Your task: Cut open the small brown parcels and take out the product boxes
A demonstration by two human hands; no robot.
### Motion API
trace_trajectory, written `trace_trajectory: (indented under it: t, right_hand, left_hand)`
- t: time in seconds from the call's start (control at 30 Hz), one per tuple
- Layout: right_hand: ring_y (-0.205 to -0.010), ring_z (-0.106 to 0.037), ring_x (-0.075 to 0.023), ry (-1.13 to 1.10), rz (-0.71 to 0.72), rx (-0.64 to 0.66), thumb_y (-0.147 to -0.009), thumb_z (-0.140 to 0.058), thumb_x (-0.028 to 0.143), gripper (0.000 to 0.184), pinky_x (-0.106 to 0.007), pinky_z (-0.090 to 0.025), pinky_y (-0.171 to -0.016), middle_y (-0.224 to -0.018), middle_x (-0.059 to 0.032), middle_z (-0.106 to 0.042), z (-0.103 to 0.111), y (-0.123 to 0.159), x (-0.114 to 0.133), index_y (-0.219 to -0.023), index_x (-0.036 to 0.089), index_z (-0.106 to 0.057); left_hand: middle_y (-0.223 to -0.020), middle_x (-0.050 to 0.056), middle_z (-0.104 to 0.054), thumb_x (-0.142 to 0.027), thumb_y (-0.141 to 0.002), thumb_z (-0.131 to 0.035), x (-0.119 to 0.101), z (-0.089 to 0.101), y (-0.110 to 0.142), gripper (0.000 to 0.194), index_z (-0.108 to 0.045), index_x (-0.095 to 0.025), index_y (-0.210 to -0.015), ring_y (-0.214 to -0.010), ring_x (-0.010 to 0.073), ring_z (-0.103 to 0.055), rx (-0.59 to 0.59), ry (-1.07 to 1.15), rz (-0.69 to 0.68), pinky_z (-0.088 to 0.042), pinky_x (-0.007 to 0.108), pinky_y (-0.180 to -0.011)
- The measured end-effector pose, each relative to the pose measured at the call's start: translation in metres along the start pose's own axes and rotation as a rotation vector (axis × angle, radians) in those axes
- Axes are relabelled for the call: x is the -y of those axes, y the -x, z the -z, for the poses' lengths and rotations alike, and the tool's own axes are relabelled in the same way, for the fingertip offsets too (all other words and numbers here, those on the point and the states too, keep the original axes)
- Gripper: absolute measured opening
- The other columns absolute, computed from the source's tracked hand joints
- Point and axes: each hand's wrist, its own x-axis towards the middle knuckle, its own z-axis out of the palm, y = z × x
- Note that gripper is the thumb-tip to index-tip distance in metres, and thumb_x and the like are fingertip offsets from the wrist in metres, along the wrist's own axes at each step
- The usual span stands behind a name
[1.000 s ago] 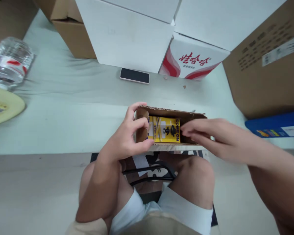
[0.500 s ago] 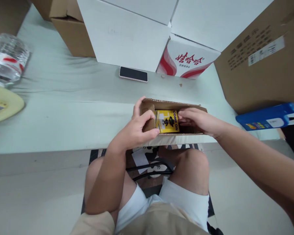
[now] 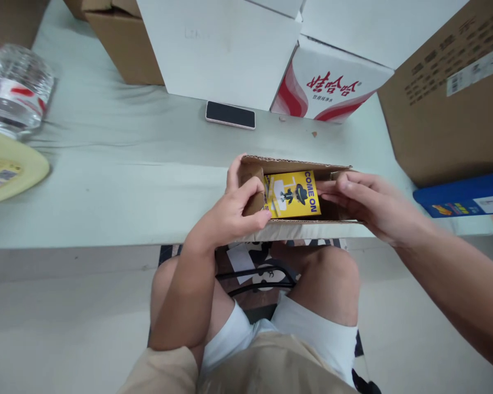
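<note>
An open, narrow cardboard box lies at the table's front edge. Inside it, toward the left, is a yellow pack printed "COME ON", with a dark hat figure on it. My left hand is wrapped around the box's left end, thumb on the near side and fingers over the far side and end flap. At the right end, my right hand reaches over the wall, its fingers stretched inward with the tips close to the pack's right edge. Whether they touch it I cannot tell. The thumb lies by the right flap.
Behind lie a phone, white boxes and a red-and-white carton. A large brown carton and blue bottle are at right. A plastic-wrapped bottle pack and pale yellow container are at left.
My right hand has drawn back to the right, out of the box's middle. The yellow pack shows larger and its right edge sits farther right. The left hand keeps its hold.
</note>
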Motion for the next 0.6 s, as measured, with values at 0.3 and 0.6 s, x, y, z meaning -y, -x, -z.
trace_trajectory:
  t: [0.3, 0.6]
  right_hand:
    - [-0.114, -0.068, -0.0257, 0.507, 0.481, 0.331, -0.092, -0.063, 0.042, 0.024, -0.046, -0.054, -0.102, -0.116, -0.0090, -0.073, -0.010, -0.006, 0.017, -0.082, 0.023, -0.053]
    - [-0.150, -0.039, -0.0373, 1.057, 0.732, 0.432, -0.079, -0.075, 0.044, 0.061, -0.054, -0.046, -0.114, -0.162, -0.0122, -0.038, 0.007, -0.038, 0.012, -0.135, 0.028, -0.058]
  left_hand:
    - [-0.153, 0.012, -0.041, -0.034, -0.084, -0.065, 0.011, -0.009, -0.011, 0.020, -0.050, -0.023, -0.090, -0.163, 0.0376, -0.003, -0.027, -0.003, -0.125, -0.029, 0.054, -0.127]
    - [-0.168, 0.010, -0.025, -0.051, -0.089, -0.064, 0.017, -0.006, -0.010, 0.032, -0.054, -0.023, -0.100, -0.164, 0.0354, -0.003, -0.044, -0.054, -0.109, -0.033, 0.050, -0.126]
